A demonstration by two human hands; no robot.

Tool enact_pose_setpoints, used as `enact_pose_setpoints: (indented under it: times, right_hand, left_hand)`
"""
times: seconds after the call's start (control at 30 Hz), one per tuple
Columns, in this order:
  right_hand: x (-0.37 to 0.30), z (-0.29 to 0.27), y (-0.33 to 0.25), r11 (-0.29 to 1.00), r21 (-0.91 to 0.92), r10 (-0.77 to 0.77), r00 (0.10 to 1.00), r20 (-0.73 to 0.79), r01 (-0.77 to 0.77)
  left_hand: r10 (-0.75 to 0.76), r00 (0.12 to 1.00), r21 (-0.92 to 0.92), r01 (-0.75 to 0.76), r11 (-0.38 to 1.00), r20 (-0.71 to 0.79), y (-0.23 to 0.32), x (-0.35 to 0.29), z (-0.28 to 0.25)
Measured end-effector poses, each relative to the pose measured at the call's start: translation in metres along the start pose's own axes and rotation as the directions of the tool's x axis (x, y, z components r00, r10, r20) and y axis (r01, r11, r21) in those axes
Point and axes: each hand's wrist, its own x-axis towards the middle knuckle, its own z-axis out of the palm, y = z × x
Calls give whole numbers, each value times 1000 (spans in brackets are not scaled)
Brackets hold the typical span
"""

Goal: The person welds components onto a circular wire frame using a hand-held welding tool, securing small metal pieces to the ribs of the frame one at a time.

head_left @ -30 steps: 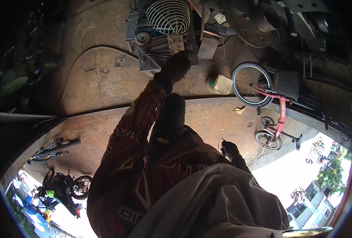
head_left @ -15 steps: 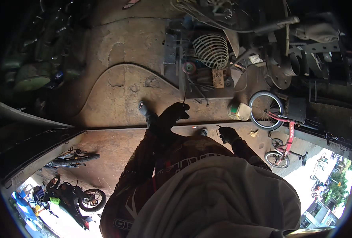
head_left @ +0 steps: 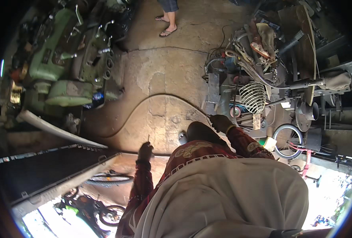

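My left hand [head_left: 145, 151] is closed around a thin, dark rod [head_left: 148, 138], whose upper end sticks up past the fingers. It hangs over the brown concrete floor, near the strip across the doorway. My right hand [head_left: 221, 123] reaches forward beside the low clutter on the right, its fingers closed. Something thin and dark shows at the fingertips, too small to name. A yellowish band circles that wrist. One of my knees [head_left: 200, 131] is raised between the two hands.
A long hose [head_left: 160, 95] arcs across the floor ahead. Green machinery [head_left: 51, 55] fills the left. To the right are a pale wire spiral [head_left: 252, 97] and a pink bicycle [head_left: 307, 158]. A person's sandalled feet [head_left: 169, 31] stand ahead; a motorbike [head_left: 89, 210] is behind left.
My view has tilted up and turned left, bringing in the other person's legs. My left hand has moved down and left with the rod; my right hand has reached forward toward the clutter.
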Motion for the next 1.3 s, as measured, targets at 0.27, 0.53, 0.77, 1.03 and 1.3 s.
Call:
enact_pose_setpoints:
  times: [0.27, 0.53, 0.77, 1.03, 1.3]
  right_hand:
    - [112, -10, -65, 949, -314, -25, 999, 32, 34]
    - [276, -74, -171, 852, -474, -206, 975, 84, 221]
    - [379, -189, -354, 969, 228, -64, 987, -150, 97]
    - [436, -307, -401, 913, 407, 141, 942, -304, -5]
    - [534, -412, -309, 778, -556, -127, 793, -595, -292]
  left_hand:
    - [-5, 977, 386, -80, 919, 215, 14, 66, -12]
    - [115, 971, 633, -223, 741, 208, 157, 229, -59]
    - [280, 929, 610, -369, 701, 241, 339, 380, -47]
    - [217, 509, 554, -767, -325, 833, 535, 578, 47]
    - [254, 249, 319, -904, -285, 935, 773, 734, 197]
